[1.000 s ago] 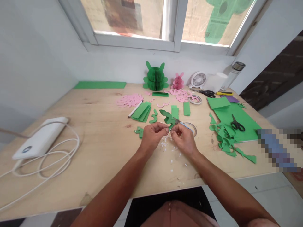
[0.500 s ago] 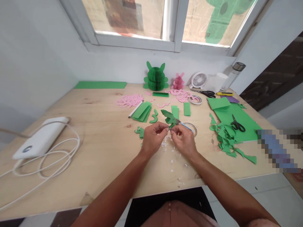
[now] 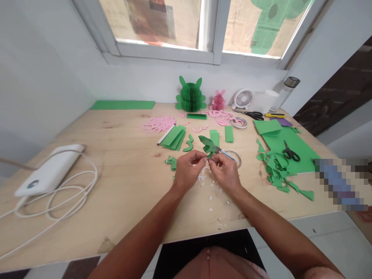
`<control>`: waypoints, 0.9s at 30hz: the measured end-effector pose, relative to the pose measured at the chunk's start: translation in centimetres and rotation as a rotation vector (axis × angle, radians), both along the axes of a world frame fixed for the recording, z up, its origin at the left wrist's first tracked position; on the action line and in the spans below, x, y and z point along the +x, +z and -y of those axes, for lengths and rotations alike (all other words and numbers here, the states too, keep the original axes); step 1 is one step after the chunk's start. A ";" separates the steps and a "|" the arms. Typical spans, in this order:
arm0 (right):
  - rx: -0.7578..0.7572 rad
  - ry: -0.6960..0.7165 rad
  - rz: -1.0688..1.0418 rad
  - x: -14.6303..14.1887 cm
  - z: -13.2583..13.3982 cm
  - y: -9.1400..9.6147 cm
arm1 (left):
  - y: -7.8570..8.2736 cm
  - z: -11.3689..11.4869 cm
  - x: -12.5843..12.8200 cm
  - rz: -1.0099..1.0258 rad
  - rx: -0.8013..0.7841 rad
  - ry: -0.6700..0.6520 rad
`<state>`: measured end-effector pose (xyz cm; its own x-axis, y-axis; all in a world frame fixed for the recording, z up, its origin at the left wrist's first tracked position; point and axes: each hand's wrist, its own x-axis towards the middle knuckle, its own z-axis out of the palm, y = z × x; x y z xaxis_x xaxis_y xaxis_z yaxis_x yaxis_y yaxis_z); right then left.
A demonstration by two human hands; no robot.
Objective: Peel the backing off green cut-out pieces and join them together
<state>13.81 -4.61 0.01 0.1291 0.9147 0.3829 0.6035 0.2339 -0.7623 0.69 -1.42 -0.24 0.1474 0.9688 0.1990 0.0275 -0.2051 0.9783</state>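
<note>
My left hand (image 3: 187,169) and my right hand (image 3: 225,170) meet over the middle of the wooden table (image 3: 122,186). Both pinch a stack of green paper cut-outs (image 3: 207,145) that rises between the fingertips. A thin blue-handled tool (image 3: 228,155) sticks out to the right of my right hand, which grips it. Small white paper bits (image 3: 213,193) lie on the table below the hands. A clear tape ring (image 3: 235,157) lies just behind my right hand.
Green strips (image 3: 174,136), pink cut-outs (image 3: 158,124), a green paper figure (image 3: 191,95) and a pink one (image 3: 218,100) stand behind. Green sheets, scraps and black scissors (image 3: 290,152) lie right. A white power bank (image 3: 49,170) with coiled cable lies left. A fan (image 3: 243,98) and a bottle stand at back.
</note>
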 end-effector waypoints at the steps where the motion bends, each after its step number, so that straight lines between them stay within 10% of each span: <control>1: -0.001 -0.001 -0.001 0.0 0.0 0.0 | 0.0 0.0 0.0 -0.002 -0.001 0.000; 27: -0.085 -0.001 -0.183 0.1 -0.2 0.4 | 0.6 -0.3 0.1 0.191 -0.249 -0.016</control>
